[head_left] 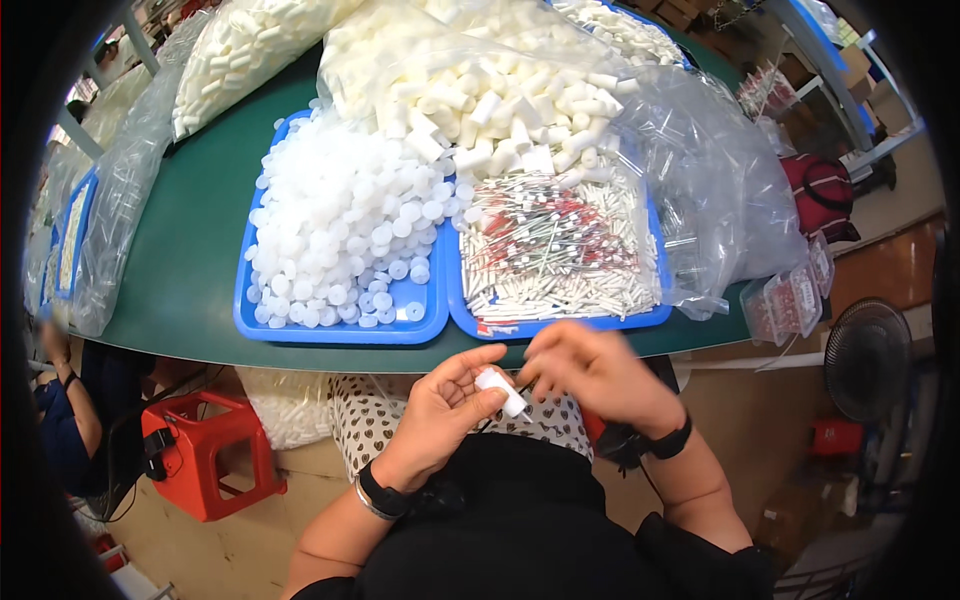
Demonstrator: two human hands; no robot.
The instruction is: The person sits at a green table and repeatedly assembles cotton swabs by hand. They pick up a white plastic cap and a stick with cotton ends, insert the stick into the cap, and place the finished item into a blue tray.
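Note:
My left hand (440, 408) is in front of the table's near edge, thumb and fingers closed on a small white plastic cylinder (502, 389). A thin pale tip sticks out of the cylinder's lower end. Just right of it is my right hand (600, 378), its fingers bent and smeared by motion; whether they hold anything is unclear. Beyond the hands, a blue tray (342, 330) is heaped with translucent white discs (345, 220). Beside it, another blue tray (640, 316) contains short white sticks (540, 296) with red and dark thin wire-like pieces (560, 225) on top.
A clear bag of white cylinders (490, 95) lies behind the trays on the green table (185, 250). Crumpled clear plastic (700, 170) covers the right side. A red stool (212, 455) stands at lower left, near another person's arm (80, 405). A fan (868, 360) is at right.

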